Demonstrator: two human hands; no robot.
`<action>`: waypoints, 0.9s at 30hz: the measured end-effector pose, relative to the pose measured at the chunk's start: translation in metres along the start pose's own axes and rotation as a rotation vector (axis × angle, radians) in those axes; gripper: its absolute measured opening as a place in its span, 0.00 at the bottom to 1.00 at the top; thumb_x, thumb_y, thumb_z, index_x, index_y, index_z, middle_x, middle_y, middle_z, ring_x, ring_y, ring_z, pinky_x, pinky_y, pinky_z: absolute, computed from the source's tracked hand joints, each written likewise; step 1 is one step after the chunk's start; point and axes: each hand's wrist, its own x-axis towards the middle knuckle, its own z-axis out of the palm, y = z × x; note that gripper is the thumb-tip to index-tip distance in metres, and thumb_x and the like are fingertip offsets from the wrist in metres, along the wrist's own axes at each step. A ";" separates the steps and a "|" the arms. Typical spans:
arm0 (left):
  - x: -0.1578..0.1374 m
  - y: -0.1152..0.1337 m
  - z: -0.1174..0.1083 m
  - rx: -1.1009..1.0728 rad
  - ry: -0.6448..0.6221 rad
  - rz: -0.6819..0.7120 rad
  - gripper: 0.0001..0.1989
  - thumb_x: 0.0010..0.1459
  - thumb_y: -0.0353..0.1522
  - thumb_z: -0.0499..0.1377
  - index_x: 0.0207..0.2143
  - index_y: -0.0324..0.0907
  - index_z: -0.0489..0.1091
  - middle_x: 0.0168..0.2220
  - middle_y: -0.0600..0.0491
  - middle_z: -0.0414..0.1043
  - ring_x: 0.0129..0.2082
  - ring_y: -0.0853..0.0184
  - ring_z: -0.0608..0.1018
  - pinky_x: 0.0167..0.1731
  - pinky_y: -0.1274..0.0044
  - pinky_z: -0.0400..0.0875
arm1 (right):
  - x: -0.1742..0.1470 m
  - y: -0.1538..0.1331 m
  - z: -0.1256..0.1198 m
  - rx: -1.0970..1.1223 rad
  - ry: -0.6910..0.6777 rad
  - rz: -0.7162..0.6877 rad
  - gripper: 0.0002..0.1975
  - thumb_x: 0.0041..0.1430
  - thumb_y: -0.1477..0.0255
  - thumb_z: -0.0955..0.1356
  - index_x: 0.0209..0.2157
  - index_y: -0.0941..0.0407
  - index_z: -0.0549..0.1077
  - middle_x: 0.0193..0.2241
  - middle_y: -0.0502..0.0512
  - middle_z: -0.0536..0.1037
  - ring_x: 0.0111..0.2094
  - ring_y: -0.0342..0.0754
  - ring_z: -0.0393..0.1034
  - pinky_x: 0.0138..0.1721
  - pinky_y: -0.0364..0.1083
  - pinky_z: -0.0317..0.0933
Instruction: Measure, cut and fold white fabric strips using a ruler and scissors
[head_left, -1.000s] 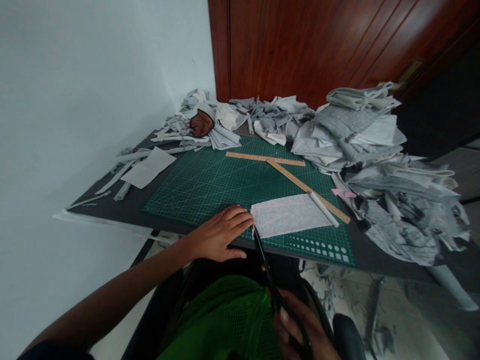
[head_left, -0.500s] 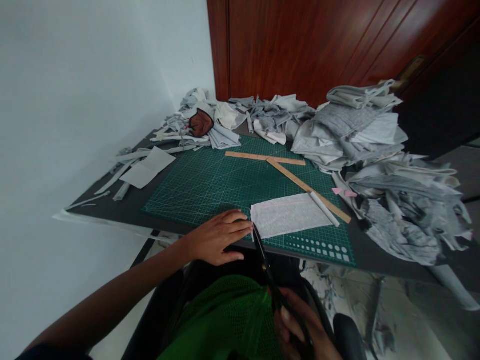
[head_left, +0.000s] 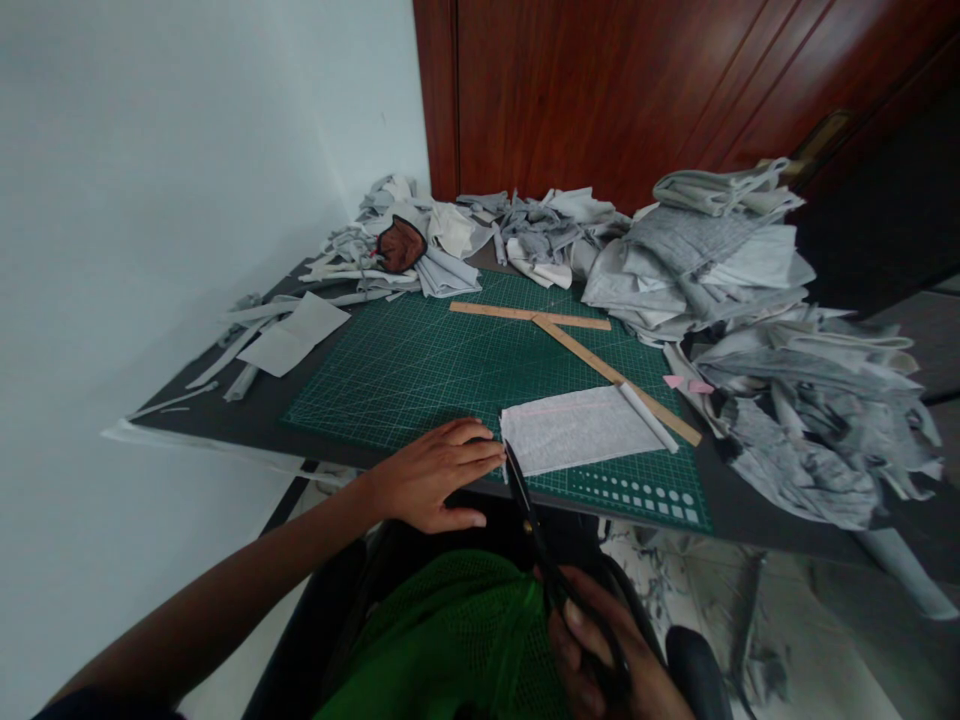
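Room above mat (head_left: pixel 420 350), cloth heaps (head_left: pixel 682 250) beyond

I see one camera, worn on the person's head, aimed forward and down across the table (head_left: pixel 240 424). Left hand (head_left: pixel 441 476) and right hand (head_left: pixel 634 660) fall near it, low in view; door (head_left: pixel 600 90) farther off, at top; pale wall (head_left: pixel 165 150) along the left.

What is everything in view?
Table: one, dark, centre
Mat: one, green, on table
Cloth: one, greyish, on mat
Roll: one, whitish, cloth's right end
Rulers: two, tan, mostly on mat
Scissors: one, black, held
Scrap piles: several, mostly grey, back and right
Sheet: one, white, left
Patch: one, brown, back left
Bits: two, pink, right
Door: one, brown, back
Walls: uncounted, white, left
Garment: one, green, lap
Left hand: one, bare, cloth's left end
Right hand: one, bare, on scissors
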 end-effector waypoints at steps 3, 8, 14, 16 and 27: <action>0.000 0.000 0.000 -0.002 0.008 0.001 0.37 0.64 0.51 0.59 0.66 0.37 0.64 0.61 0.40 0.72 0.64 0.47 0.68 0.66 0.57 0.58 | 0.006 0.004 -0.007 0.010 -0.038 0.003 0.37 0.46 0.48 0.80 0.52 0.54 0.72 0.22 0.40 0.70 0.14 0.34 0.55 0.16 0.37 0.48; 0.000 0.000 0.002 0.008 0.033 0.009 0.36 0.64 0.51 0.60 0.66 0.37 0.65 0.60 0.40 0.73 0.63 0.48 0.68 0.65 0.58 0.60 | 0.005 0.008 -0.011 0.008 -0.044 -0.031 0.35 0.48 0.49 0.80 0.50 0.55 0.74 0.22 0.41 0.71 0.14 0.33 0.55 0.16 0.37 0.47; 0.006 -0.005 0.002 0.024 0.101 -0.089 0.37 0.67 0.51 0.59 0.69 0.41 0.59 0.63 0.40 0.69 0.64 0.50 0.67 0.64 0.59 0.62 | -0.002 0.009 -0.015 0.056 0.011 -0.012 0.37 0.46 0.50 0.81 0.52 0.56 0.74 0.22 0.44 0.73 0.16 0.35 0.59 0.19 0.37 0.50; 0.010 -0.007 0.002 0.025 0.105 -0.115 0.33 0.70 0.45 0.58 0.71 0.41 0.56 0.67 0.42 0.65 0.67 0.51 0.63 0.65 0.59 0.60 | 0.001 0.011 -0.020 0.062 -0.049 -0.010 0.37 0.48 0.51 0.81 0.53 0.56 0.73 0.22 0.43 0.72 0.16 0.35 0.59 0.18 0.37 0.50; 0.036 -0.034 0.008 -0.236 0.173 -0.167 0.12 0.69 0.28 0.58 0.49 0.47 0.79 0.53 0.51 0.78 0.53 0.61 0.73 0.54 0.67 0.69 | 0.007 0.007 -0.019 0.056 -0.135 -0.025 0.30 0.53 0.52 0.79 0.49 0.55 0.74 0.23 0.41 0.69 0.15 0.32 0.54 0.15 0.36 0.48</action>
